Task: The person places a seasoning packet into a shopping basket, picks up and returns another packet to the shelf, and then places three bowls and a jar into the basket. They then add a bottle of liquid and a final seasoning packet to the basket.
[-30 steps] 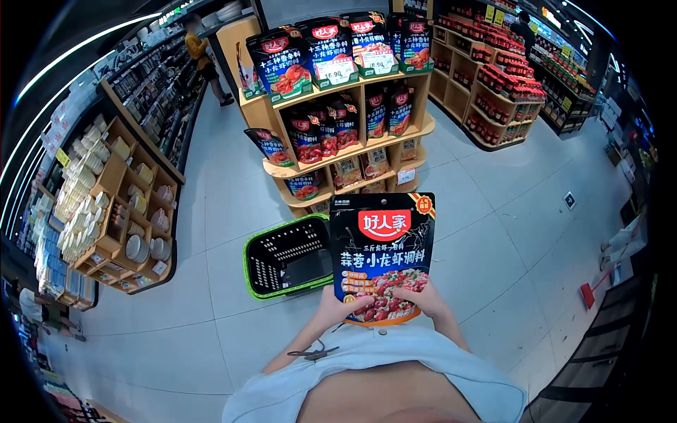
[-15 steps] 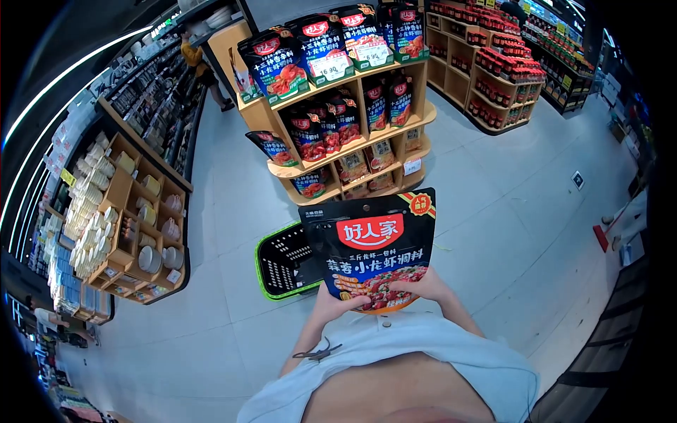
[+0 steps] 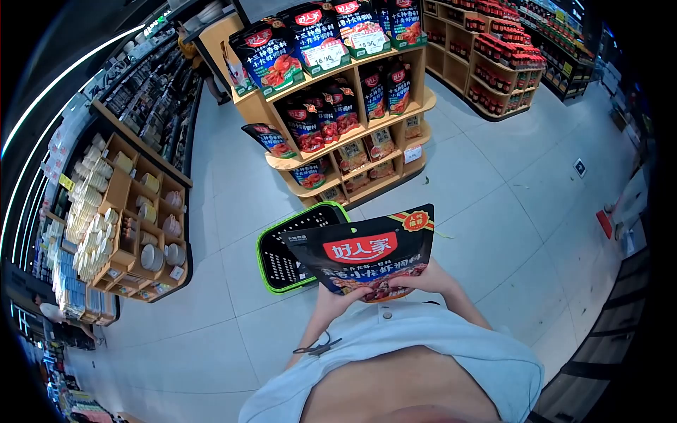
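Both my hands grip a large black pouch of crayfish seasoning (image 3: 367, 247) in front of my waist, its printed front with a red logo facing me. My left hand (image 3: 336, 299) holds the lower left corner, thumb across the front. On the lower right, my right hand (image 3: 428, 279) has its thumb pressed on the front too; the fingers of both hands are hidden behind the pouch. The pouch tilts back, its top edge leaning away. On the floor beyond it, partly covered by the pouch, stands a black shopping basket with a green rim (image 3: 266, 271).
A wooden display shelf (image 3: 363, 134) with several similar pouches stands straight ahead. Bowls fill a wooden rack (image 3: 134, 211) on the left. Red-lidded jars line another shelf (image 3: 504, 60) at the back right. A person (image 3: 201, 63) stands in the far left aisle.
The pouch has tilted further back and its top edge has dropped lower, uncovering more of the basket. Both hands keep their hold at its lower corners.
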A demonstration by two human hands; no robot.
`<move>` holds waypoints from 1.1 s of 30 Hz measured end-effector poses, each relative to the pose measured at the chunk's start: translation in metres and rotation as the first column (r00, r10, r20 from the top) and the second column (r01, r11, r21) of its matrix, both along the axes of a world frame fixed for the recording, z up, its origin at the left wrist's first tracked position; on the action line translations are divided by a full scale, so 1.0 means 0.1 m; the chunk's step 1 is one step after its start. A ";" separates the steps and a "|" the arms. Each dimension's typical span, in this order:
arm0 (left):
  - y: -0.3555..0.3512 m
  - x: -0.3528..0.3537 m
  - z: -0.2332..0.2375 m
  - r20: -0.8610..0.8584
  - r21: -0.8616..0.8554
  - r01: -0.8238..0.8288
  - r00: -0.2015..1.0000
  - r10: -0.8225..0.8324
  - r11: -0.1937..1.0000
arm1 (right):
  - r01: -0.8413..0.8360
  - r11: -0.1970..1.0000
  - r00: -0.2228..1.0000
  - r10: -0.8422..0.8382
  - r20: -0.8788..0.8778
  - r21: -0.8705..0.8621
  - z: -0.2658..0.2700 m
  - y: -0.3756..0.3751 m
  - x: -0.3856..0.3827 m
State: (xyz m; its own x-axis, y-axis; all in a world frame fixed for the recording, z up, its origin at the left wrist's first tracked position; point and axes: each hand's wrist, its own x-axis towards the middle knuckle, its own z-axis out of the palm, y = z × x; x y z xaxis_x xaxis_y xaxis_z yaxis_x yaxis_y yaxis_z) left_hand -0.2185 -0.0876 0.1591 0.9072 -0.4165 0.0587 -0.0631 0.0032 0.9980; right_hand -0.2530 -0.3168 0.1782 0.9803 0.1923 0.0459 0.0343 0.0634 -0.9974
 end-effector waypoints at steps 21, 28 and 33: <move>-1.77 1.34 0.08 -0.294 -0.008 0.104 0.950 -0.101 0.995 | 0.308 0.943 0.944 -0.286 -0.165 0.128 -0.20 -1.47 0.85; -2.59 2.15 0.48 -0.184 0.001 0.164 0.970 -0.161 0.986 | 0.267 0.962 0.956 -0.257 -0.145 0.061 0.01 -2.47 1.77; -2.75 2.89 0.48 -0.121 0.060 0.031 0.992 -0.023 0.998 | 0.160 0.984 0.987 -0.157 -0.044 0.076 0.14 -2.64 2.72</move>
State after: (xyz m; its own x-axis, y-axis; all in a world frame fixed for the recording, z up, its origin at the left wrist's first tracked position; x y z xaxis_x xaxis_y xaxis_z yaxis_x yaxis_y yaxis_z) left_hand 0.0702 -0.3625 0.2071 0.8946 -0.4403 -0.0765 0.0565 -0.0584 0.9967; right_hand 0.0190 -0.5813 0.1921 0.9994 0.0311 0.0167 0.0122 0.1385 -0.9903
